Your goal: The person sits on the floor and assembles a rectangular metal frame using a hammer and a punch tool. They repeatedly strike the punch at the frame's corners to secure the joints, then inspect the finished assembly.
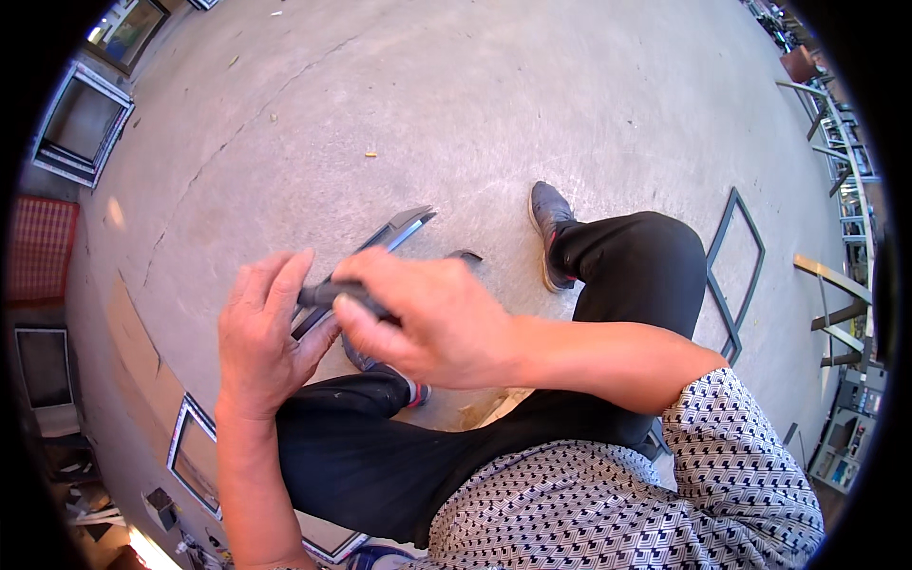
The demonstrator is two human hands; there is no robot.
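Note:
My left hand (261, 337) is closed around the near end of a long dark metal profile (404, 226), with the thumb on one side and the fingers on the other. The profile slants away from me, up and to the right, above the floor. In my right hand (432, 313) is a black-handled tool (328, 293), the fist wrapped round it. Its tip meets the left hand's fingers at the profile, and its working end is hidden. My right hand covers the middle of the profile. A small dark curved piece (467, 256) shows just beyond my right knuckles.
I sit with knees apart on a concrete floor (456, 104). A thin dark rectangular frame (753, 226) lies at the right. More frames (128, 119) stand at the left, near a red checked panel (43, 249). Metal racks (845, 142) line the far right.

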